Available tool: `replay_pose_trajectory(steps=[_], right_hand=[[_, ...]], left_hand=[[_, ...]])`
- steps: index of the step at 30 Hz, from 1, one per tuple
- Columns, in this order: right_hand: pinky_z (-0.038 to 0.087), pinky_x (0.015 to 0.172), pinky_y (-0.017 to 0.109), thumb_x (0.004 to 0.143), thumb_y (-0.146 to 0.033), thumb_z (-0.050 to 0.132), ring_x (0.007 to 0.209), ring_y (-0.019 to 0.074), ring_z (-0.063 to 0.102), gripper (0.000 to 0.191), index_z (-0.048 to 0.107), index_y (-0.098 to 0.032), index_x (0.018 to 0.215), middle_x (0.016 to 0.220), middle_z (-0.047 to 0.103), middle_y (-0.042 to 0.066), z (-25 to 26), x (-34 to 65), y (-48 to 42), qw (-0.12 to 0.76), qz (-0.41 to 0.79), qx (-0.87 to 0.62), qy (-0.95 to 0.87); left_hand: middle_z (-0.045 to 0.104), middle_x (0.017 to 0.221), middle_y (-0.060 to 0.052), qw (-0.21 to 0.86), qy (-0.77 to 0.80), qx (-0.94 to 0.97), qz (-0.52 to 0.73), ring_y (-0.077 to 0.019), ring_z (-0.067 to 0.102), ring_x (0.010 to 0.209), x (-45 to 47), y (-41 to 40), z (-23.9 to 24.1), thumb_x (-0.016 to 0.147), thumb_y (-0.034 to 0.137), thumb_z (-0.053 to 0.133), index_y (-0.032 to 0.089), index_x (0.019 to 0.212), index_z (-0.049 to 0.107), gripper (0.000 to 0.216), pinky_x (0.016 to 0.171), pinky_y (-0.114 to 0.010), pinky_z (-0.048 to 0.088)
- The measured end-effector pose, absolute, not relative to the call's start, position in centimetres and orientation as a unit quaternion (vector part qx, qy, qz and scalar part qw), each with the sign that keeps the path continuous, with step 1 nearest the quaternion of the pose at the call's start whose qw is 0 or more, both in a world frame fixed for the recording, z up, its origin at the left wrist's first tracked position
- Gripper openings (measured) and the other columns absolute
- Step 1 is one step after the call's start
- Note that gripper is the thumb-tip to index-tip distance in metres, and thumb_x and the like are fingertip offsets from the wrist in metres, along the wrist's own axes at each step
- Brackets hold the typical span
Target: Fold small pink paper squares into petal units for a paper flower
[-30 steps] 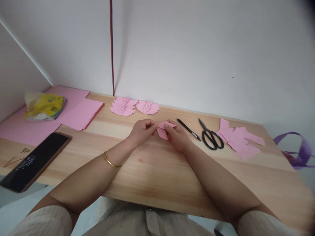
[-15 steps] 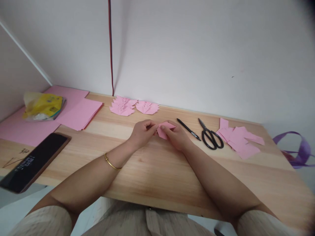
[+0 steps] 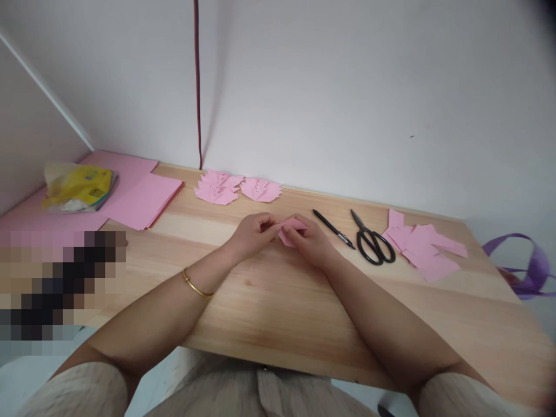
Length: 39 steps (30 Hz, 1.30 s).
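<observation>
Between my two hands is a small folded piece of pink paper (image 3: 293, 224), held just above the middle of the table. My left hand (image 3: 253, 234) pinches its left edge between thumb and fingers. My right hand (image 3: 311, 240) grips its right part, the thumb lying across the front of the fold. My fingers hide much of the paper. To the right of my right hand lie a black pen (image 3: 333, 229) and black-handled scissors (image 3: 371, 240), the blades pointing to the wall. Behind my hands, pink paper cutouts with jagged edges (image 3: 217, 188) rest along the wall.
Cut pink paper pieces (image 3: 428, 246) are heaped at the right. Pink sheets (image 3: 139, 200) lie at the left, with a yellow plastic bag (image 3: 82, 188) on them. A purple ribbon (image 3: 536, 266) hangs past the table's right edge. A cable (image 3: 197, 87) runs down the wall.
The pink paper has turned slightly between my fingers, and my right thumb has shifted a little on it. Both hands keep their hold in nearly the same place.
</observation>
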State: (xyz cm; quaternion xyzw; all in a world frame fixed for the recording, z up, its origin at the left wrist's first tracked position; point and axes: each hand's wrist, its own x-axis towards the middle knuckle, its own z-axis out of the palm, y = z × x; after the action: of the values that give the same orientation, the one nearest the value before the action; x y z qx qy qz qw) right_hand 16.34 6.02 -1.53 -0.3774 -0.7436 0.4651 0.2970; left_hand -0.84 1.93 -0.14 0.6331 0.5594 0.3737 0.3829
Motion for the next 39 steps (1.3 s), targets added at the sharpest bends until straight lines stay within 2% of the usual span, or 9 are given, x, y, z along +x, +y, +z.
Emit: replay_pose_trajectory(steps=[9,15,21,28,34,37,39], right_hand=[[0.041,0.066,0.029,0.081,-0.039,0.055,0.073,0.0164,0.055,0.019,0.061,-0.02,0.082,0.08,0.062,0.003,-1.2,16.2,5.7,0.313,0.479,-0.383,-0.725],[0.04,0.064,0.028,0.079,-0.043,0.058,0.069,0.0138,0.052,0.023,0.06,-0.02,0.077,0.074,0.057,0.001,-2.1,16.1,6.0,0.353,0.534,-0.376,-0.67],[0.042,0.068,0.028,0.077,-0.044,0.061,0.071,0.0136,0.053,0.023,0.061,-0.021,0.081,0.077,0.06,0.0,-2.5,16.2,6.3,0.372,0.559,-0.375,-0.639],[0.044,0.071,0.031,0.078,-0.041,0.061,0.076,0.0166,0.056,0.021,0.064,-0.021,0.079,0.08,0.063,0.002,-1.8,16.3,6.3,0.346,0.498,-0.366,-0.706],[0.044,0.07,0.03,0.083,-0.049,0.053,0.074,0.016,0.055,0.03,0.064,-0.021,0.08,0.077,0.061,0.002,-2.0,16.4,6.3,0.355,0.485,-0.368,-0.71],[0.045,0.076,0.031,0.086,-0.051,0.046,0.082,0.0168,0.056,0.034,0.063,-0.022,0.087,0.087,0.062,0.003,-2.1,16.5,6.3,0.375,0.513,-0.348,-0.689],[0.045,0.076,0.031,0.084,-0.051,0.049,0.083,0.0168,0.057,0.031,0.061,-0.023,0.091,0.091,0.062,0.003,-2.0,16.5,6.3,0.377,0.546,-0.345,-0.664]], left_hand=[[0.058,0.065,0.0,0.313,0.574,0.657,0.376,-0.0119,0.05,0.063,-0.6,1.8,0.3,0.078,0.032,0.053,0.016,0.069,0.059,0.019,0.059,-0.023,0.036],[0.056,0.057,0.002,0.409,0.57,0.601,0.383,-0.0098,0.047,0.053,-0.6,1.8,0.1,0.077,0.038,0.055,0.016,0.069,0.06,0.024,0.052,-0.022,0.034],[0.054,0.057,0.003,0.473,0.541,0.594,0.36,-0.0086,0.046,0.053,-0.6,1.7,-0.3,0.074,0.032,0.055,0.015,0.067,0.058,0.018,0.051,-0.02,0.032],[0.057,0.061,0.001,0.475,0.55,0.58,0.367,-0.0103,0.051,0.056,-0.7,1.8,-0.3,0.076,0.035,0.056,0.015,0.083,0.065,0.023,0.054,-0.021,0.036],[0.056,0.058,0.002,0.455,0.552,0.59,0.374,-0.0098,0.049,0.054,-0.7,1.9,-0.4,0.075,0.033,0.057,0.016,0.073,0.061,0.018,0.053,-0.021,0.035],[0.054,0.055,0.003,0.456,0.561,0.562,0.402,-0.0089,0.047,0.052,-0.6,1.9,-0.6,0.074,0.032,0.059,0.016,0.067,0.056,0.017,0.052,-0.021,0.034],[0.054,0.054,0.003,0.472,0.555,0.536,0.426,-0.0085,0.046,0.051,-0.6,2.0,-0.8,0.074,0.033,0.059,0.017,0.066,0.053,0.019,0.053,-0.021,0.034]])
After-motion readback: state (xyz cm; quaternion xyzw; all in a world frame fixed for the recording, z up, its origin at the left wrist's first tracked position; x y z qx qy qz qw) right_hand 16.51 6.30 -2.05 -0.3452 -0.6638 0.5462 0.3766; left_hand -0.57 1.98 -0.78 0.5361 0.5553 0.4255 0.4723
